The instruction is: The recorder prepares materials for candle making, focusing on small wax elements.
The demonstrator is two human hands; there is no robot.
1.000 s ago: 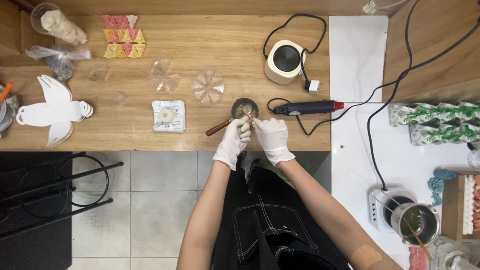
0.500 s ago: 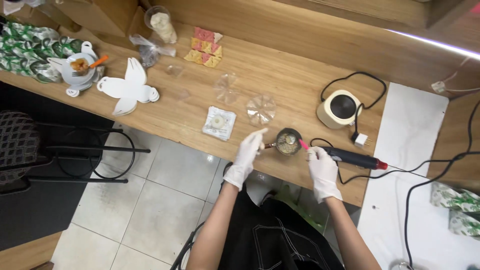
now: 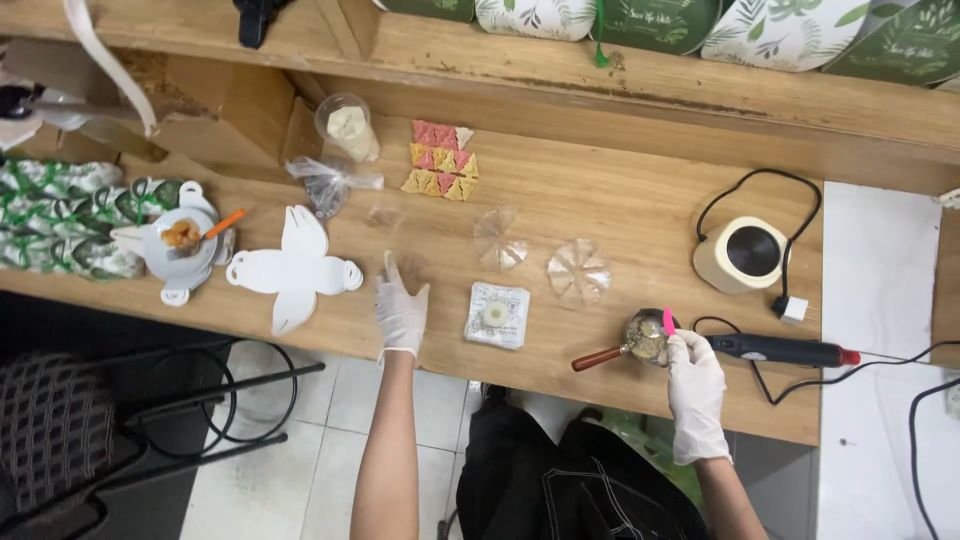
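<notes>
Right hand [image 3: 695, 385] pinches a small pink piece [image 3: 667, 322] over the wooden-handled ladle [image 3: 645, 337] near the counter [image 3: 620, 200] edge | left hand [image 3: 401, 308] open, flat, empty beside white card cutout [image 3: 295, 272] | ladle filled, cutout unfolded.

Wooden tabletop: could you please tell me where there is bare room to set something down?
Bare wood lies between the clear foil shapes and the round warmer, and along the front edge right of the small spoon. It is crowded at the left end, around the white bowl and the white cutout, by the left hand.
</notes>
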